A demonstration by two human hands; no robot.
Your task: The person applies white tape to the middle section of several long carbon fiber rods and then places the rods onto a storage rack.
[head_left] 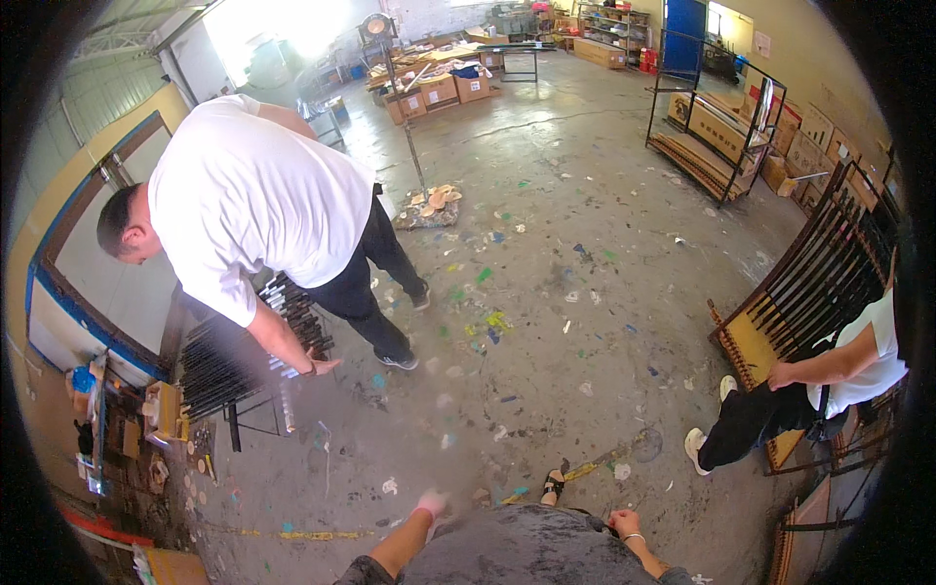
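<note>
My left hand hangs in front of my dark shirt at the lower edge, smeared by motion, so its fingers cannot be read. On the other side of my body, my right hand is curled closed, with a pale band at the wrist. What it holds, if anything, is hidden. Both hands are above the floor, and neither touches a rack or bench. A sandalled foot of mine shows between them.
At left a person in a white shirt bends beside a rack of dark rods. Another person stands at right by a slanted rack of dark rods. Scraps dot the concrete floor. Cartons and a metal frame cart stand farther back.
</note>
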